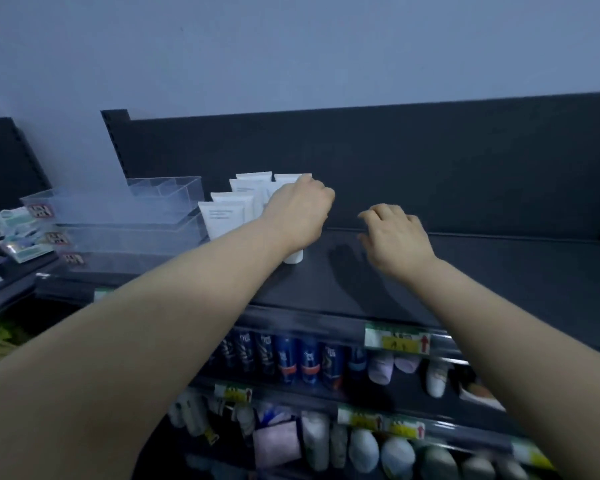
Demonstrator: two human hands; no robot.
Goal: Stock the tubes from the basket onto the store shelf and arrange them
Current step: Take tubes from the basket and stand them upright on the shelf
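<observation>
On the top shelf (pixel 499 271), white tubes (pixel 222 220) stand in rows, crimped ends up. Your left hand (pixel 298 213) covers their right-hand row. Its fingers are hidden behind its back, so you cannot tell if it grips one. One cap shows under the wrist. Right of the tubes, your right hand (pixel 399 237) hovers, fingers loosely curled, holding nothing. Beyond it the shelf runs open to the frame edge. Clear trays (pixel 136 209) sit just left of the tubes. Lower shelves are blurred.
</observation>
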